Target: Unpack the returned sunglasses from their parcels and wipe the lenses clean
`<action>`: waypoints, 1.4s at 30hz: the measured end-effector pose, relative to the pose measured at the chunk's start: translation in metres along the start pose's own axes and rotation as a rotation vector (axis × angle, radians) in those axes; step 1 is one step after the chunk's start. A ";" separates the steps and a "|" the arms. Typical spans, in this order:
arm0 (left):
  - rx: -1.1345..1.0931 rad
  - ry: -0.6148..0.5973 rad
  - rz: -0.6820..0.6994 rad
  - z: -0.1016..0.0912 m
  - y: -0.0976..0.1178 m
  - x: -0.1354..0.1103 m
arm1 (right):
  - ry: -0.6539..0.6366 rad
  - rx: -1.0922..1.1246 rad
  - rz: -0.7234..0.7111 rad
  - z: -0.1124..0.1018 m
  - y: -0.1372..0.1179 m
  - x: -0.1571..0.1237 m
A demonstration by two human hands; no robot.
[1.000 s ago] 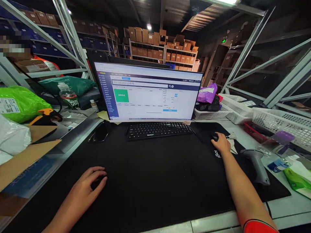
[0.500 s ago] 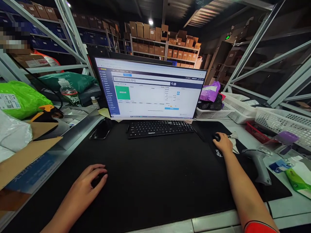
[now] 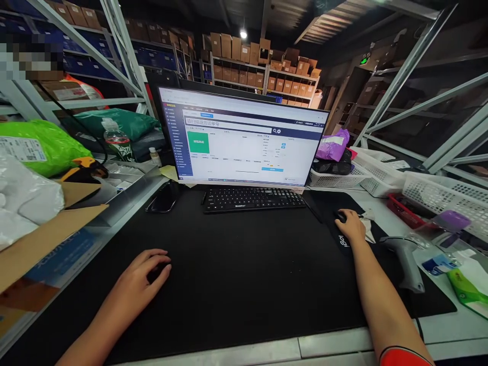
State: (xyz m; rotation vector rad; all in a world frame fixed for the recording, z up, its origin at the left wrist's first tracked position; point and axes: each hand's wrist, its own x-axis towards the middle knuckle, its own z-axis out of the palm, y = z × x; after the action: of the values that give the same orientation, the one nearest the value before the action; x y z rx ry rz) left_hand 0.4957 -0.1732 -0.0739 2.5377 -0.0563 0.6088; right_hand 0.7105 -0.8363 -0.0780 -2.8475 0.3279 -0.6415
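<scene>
Black mouse point(image 3: 340, 217): under the right hand point(image 3: 351, 225), fingers closed over it, right of the keyboard point(image 3: 255, 200); likely light, stiff, smooth, best held by its sides.
Left hand point(image 3: 147, 274): loosely curled over the desk mat point(image 3: 244, 269), nothing visible in it.

This is a warehouse, seen from a work desk point(image 3: 450, 325) with a monitor point(image 3: 244, 145) on it. Behind the monitor, metal racks point(image 3: 266, 77) hold rows of cardboard boxes point(image 3: 225, 47), and blue bins point(image 3: 154, 58) stand beyond it to the left. Above and right of the monitor show a metal roof point(image 3: 326, 24) and a lit green sign point(image 3: 365, 59). A green parcel point(image 3: 57, 151) lies left of it, a purple parcel point(image 3: 328, 148) to its right.
</scene>
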 end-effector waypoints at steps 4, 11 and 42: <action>0.009 -0.002 0.010 0.000 0.000 0.000 | 0.004 0.007 -0.011 0.001 0.001 0.001; -0.006 -0.025 0.006 0.000 0.001 0.001 | 0.026 0.036 -0.041 0.006 0.005 0.002; 0.045 -0.040 -0.025 -0.001 0.009 0.004 | 0.033 0.062 -0.070 0.012 0.007 0.008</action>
State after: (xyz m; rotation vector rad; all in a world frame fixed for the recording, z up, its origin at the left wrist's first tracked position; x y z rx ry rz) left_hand 0.4972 -0.1804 -0.0669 2.5899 -0.0249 0.5553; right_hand 0.7217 -0.8430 -0.0868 -2.8027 0.2100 -0.7008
